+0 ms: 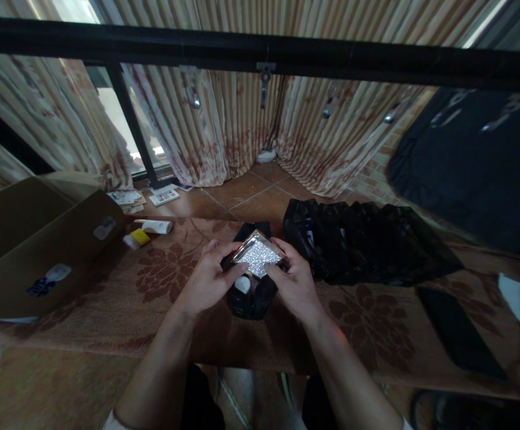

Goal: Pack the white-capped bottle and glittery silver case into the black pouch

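Observation:
Between my two hands is a small square glittery silver case (258, 253) with shiny gold-toned edges, turned so that one corner points away from me. My left hand (212, 275) grips its left corner, thumb on the sparkling face. On the right corner, my right hand (294, 279) holds it the same way. Directly beneath lies a black plastic bag (253, 301) with a white round sticker (242, 284); the hands and the case hide part of it. Whether the case touches the bag, I cannot tell.
A row of black plastic bags (362, 242) lies to the right, beside a flat dark rectangular object (459, 331). At left stand an open cardboard box (45, 263), a yellow-and-white item (138, 238) and a white item (157, 227). A dark bar (224, 51) crosses above.

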Available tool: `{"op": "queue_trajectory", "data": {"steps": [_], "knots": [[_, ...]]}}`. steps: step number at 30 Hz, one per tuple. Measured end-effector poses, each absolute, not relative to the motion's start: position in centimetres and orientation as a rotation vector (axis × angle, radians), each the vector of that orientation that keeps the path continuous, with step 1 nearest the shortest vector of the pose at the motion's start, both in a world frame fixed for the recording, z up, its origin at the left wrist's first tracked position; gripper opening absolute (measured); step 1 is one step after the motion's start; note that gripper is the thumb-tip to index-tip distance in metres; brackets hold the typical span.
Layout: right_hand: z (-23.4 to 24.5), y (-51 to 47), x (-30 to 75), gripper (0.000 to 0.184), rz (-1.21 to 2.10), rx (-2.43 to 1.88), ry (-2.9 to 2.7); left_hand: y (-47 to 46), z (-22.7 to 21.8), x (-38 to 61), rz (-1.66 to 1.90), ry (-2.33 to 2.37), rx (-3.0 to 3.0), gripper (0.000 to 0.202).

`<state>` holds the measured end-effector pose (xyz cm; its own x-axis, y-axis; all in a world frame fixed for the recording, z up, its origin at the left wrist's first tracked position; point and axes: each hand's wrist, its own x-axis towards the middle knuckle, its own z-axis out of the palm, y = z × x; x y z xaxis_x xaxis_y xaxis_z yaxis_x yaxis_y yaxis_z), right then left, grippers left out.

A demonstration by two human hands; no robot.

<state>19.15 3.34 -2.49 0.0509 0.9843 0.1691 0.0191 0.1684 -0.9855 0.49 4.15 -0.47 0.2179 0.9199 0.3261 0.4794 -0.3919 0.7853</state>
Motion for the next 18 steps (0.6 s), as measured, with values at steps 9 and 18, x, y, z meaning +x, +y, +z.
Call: {"op": "queue_trajectory", "data": {"steps": [9,18], "knots": [[-2.07,3.21,19.14,0.052,1.012,-1.127,-1.29,4.18,-0.39,0.49,1.069,1.29,1.969,0.031],[-2.36,3.37,19.46,0.054,1.038,-1.114,-1.303,4.15,-0.39,0.5,1.067,1.295,1.966,0.029]]}}
